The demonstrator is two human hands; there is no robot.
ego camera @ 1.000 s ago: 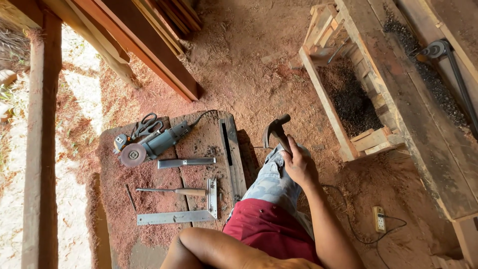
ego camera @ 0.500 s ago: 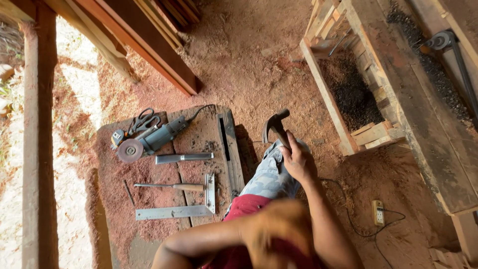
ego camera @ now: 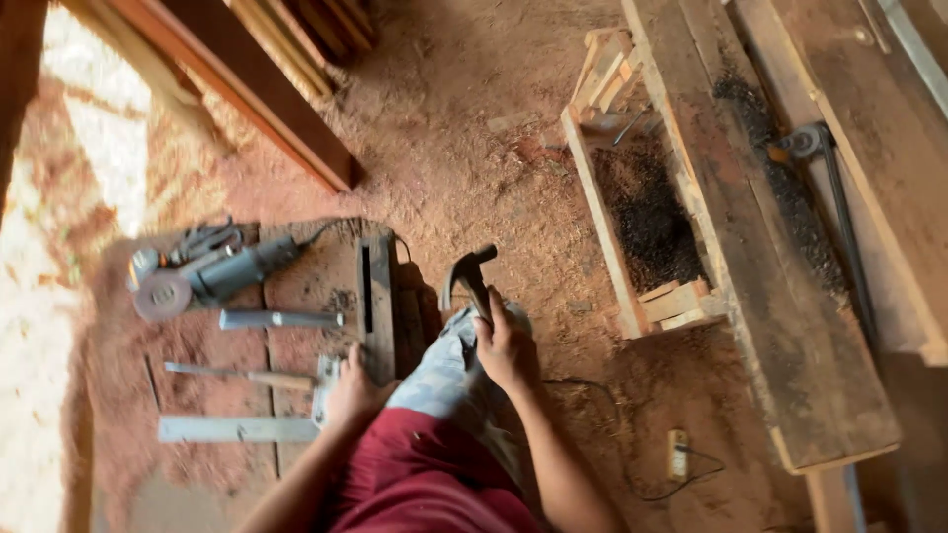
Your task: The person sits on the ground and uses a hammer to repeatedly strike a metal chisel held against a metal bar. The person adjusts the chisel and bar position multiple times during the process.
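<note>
Sawdust-covered red dirt floor, workshop setting, seen from above.

Nearest: person in red shorts. Right hand [ego camera: 506, 347] closed round the handle of a claw hammer [ego camera: 469, 276], head raised above the knee. Left hand [ego camera: 354, 393] lies spread on a dusty wooden board [ego camera: 306, 286], touching a metal square [ego camera: 242, 426]; it grips nothing.

On the board: chisel [ego camera: 242, 375], grey metal bar [ego camera: 279, 319], slotted wood block [ego camera: 377, 306], angle grinder [ego camera: 202, 276].

Farther: open wooden crate [ego camera: 632, 197] holding dark debris, long planks [ego camera: 770, 247], stacked timber [ego camera: 257, 89].

Handling note: hold the hammer low on the handle, with the spread fingers well away from any strike.
</note>
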